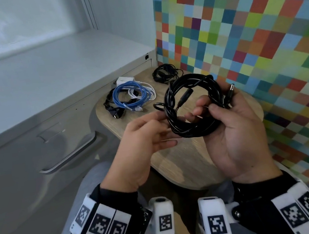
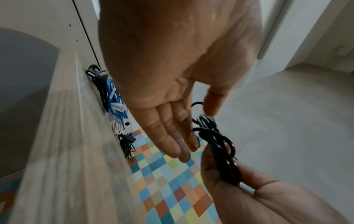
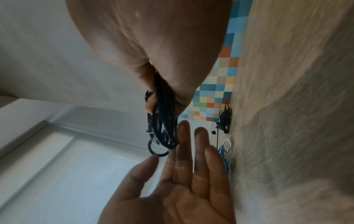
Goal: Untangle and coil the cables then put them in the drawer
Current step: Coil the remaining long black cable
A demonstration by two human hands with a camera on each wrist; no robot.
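A coiled black cable (image 1: 194, 107) hangs upright above the small wooden table (image 1: 187, 156). My right hand (image 1: 230, 123) grips the coil (image 3: 162, 121) at its right and lower side, thumb and fingers curled round the strands; a barrel plug (image 1: 231, 87) sticks out above the fingers. My left hand (image 1: 146, 132) is beside the coil's left edge with straight fingers (image 2: 178, 136) touching it near a small loose loop (image 1: 158, 106), holding nothing. On the table behind lie a blue cable coil (image 1: 130, 96), a white cable (image 1: 148, 90) and a black cable bundle (image 1: 165, 73).
A grey cabinet with a shut drawer and its curved handle (image 1: 69, 157) stands left of the table. A white charger block (image 1: 125, 80) lies by the blue coil. A colourful checkered wall (image 1: 257, 31) bounds the right side. My knees are under the table's near edge.
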